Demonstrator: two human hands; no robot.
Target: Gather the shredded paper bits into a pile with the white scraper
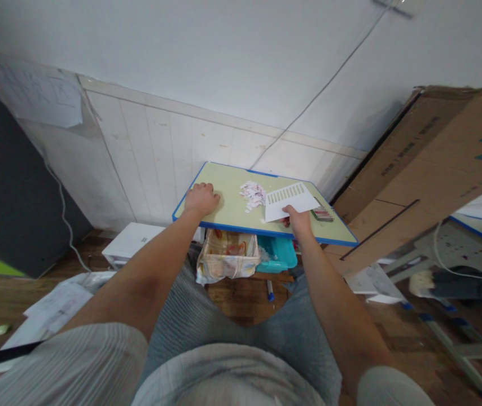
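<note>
My right hand (298,221) pinches the near edge of a white card (283,212), thumb on top. A row of narrow tan-green bars, either printed or cut out, runs along the card. It is held tilted over the right half of a pale green desk (228,211) with a blue edge. Beside the card's left edge lies a loose heap of small white paper scraps (253,194) with pinkish marks. Palm down on the desk's left part rests my left hand (202,198), its fingers loosely bent, apart from the scraps. Partly behind the card is a dark, reddish-striped item (323,213), blurred by pixels.
Under the desk's front edge sit a cloth-lined basket (228,265) and a turquoise bin (279,256). A large cardboard box (427,163) leans at the right. To the left stands a white box (133,242), near papers (58,307) on the floor. A cable (321,93) crosses the wall.
</note>
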